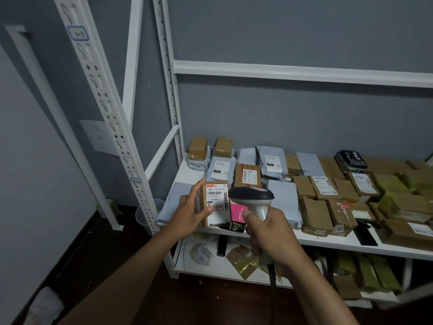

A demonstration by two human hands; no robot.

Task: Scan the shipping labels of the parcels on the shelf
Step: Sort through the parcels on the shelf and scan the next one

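Parcel label presented to scanner at shelf front.
Left hand (191,211) grips small brown parcel (214,202), label facing up, above white shelf (328,241) edge; right hand (271,233) wraps handheld scanner (254,200) just beside it. Grey mailers (284,198) and cardboard boxes (325,187) crowd the shelf behind and rightward.
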